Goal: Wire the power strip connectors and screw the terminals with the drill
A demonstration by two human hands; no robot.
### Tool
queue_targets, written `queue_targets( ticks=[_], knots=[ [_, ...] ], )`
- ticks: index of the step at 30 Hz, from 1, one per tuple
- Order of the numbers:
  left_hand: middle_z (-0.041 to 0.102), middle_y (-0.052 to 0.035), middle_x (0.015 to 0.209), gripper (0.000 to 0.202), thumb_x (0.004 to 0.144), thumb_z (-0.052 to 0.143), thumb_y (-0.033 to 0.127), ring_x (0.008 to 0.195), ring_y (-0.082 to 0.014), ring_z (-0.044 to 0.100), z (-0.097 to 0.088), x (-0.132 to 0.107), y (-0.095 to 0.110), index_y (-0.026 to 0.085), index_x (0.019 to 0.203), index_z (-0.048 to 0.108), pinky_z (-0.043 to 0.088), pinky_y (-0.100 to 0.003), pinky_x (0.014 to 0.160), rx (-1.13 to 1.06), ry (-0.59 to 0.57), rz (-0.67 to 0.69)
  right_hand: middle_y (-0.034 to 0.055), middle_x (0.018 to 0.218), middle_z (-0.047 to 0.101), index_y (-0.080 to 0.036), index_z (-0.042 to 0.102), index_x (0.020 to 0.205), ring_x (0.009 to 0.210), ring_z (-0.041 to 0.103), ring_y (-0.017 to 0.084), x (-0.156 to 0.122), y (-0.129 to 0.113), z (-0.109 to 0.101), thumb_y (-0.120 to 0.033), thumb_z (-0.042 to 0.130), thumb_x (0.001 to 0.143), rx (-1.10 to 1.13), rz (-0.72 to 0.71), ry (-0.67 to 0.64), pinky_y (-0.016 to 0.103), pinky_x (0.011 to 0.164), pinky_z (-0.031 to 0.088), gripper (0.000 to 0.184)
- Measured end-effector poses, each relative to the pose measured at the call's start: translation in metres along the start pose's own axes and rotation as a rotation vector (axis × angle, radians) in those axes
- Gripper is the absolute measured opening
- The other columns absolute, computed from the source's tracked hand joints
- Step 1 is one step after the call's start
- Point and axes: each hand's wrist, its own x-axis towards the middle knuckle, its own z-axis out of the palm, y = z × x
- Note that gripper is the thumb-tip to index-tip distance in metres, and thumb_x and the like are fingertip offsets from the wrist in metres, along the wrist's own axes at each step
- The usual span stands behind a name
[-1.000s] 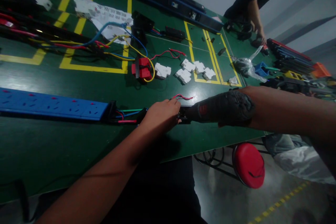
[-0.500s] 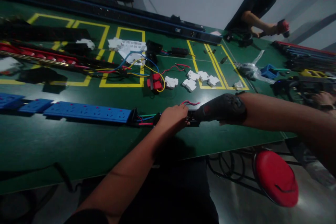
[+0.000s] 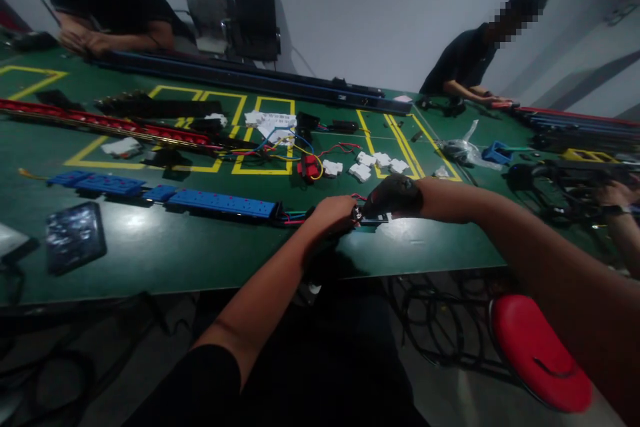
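Note:
My left hand (image 3: 334, 212) is closed around a small dark part at the right end of the wiring, its fingers partly hidden. My right hand (image 3: 419, 199) grips a black power screwdriver (image 3: 391, 195), its tip pointing left and down to the metal bit beside my left fingertips. Left of my hands lies a row of blue socket blocks (image 3: 223, 204). Green, blue and red wires (image 3: 294, 217) run from its black end piece to under my left hand. Just beyond my hands, a short red and black wire (image 3: 358, 197) sticks up.
Across the green table lie white plastic pieces (image 3: 360, 172), a red socket block (image 3: 308, 167), a long red strip (image 3: 105, 127) and a paper sheet (image 3: 275, 127). A dark tray (image 3: 76, 237) sits at left. Co-workers stand beyond the table; another's hand (image 3: 616, 195) shows at right. A red stool (image 3: 540, 353) stands below.
The view has tilted up and shifted left, showing another person and chairs. My hands keep their hold at the same spot. The far-right co-worker's red tool has come down to the table.

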Motion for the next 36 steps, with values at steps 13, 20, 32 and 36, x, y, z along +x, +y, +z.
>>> queue_targets(
  ticks=[13, 20, 32, 36],
  knots=[
    [0.078, -0.0127, 0.129, 0.073, 0.082, 0.088, 0.056, 0.112, -0.0323, 0.075, 0.004, 0.012, -0.006, 0.026, 0.145, 0.067, 0.055, -0.034, 0.087, -0.055, 0.002, 0.022, 0.0053, 0.071, 0.072, -0.021, 0.082, 0.083, 0.070, 0.067, 0.023, -0.041, 0.012, 0.005, -0.062, 0.084, 0.079, 0.065, 0.055, 0.248, 0.034, 0.066, 0.049, 0.041],
    [0.068, -0.0142, 0.145, 0.040, 0.109, 0.054, 0.039, 0.133, -0.0265, 0.063, -0.024, -0.012, -0.050, 0.020, 0.142, 0.067, 0.048, -0.038, 0.112, -0.180, 0.279, 0.137, 0.0088, 0.092, 0.080, -0.017, 0.080, 0.107, 0.073, 0.070, 0.022, -0.077, 0.056, 0.073, -0.064, 0.090, 0.073, 0.757, 0.146, 0.611, 0.033, 0.065, 0.058, 0.060],
    [0.066, -0.0172, 0.127, 0.043, 0.104, 0.054, 0.056, 0.123, -0.0394, 0.059, 0.033, -0.143, -0.142, 0.022, 0.122, 0.073, 0.043, -0.054, 0.108, 0.227, 0.536, -0.535, 0.0014, 0.108, 0.080, -0.023, 0.076, 0.116, 0.061, 0.063, 0.010, -0.010, 0.096, 0.232, -0.076, 0.081, 0.080, 1.903, 0.107, 0.839, 0.026, 0.055, 0.063, 0.064],
    [0.067, -0.0170, 0.125, 0.041, 0.106, 0.050, 0.054, 0.122, -0.0400, 0.058, 0.032, -0.135, -0.140, 0.023, 0.118, 0.073, 0.040, -0.054, 0.107, 0.250, 0.556, -0.568, 0.0007, 0.110, 0.079, -0.024, 0.076, 0.119, 0.062, 0.063, 0.009, 0.004, 0.115, 0.226, -0.074, 0.080, 0.084, 1.938, 0.114, 0.753, 0.024, 0.057, 0.063, 0.061]
  ],
)
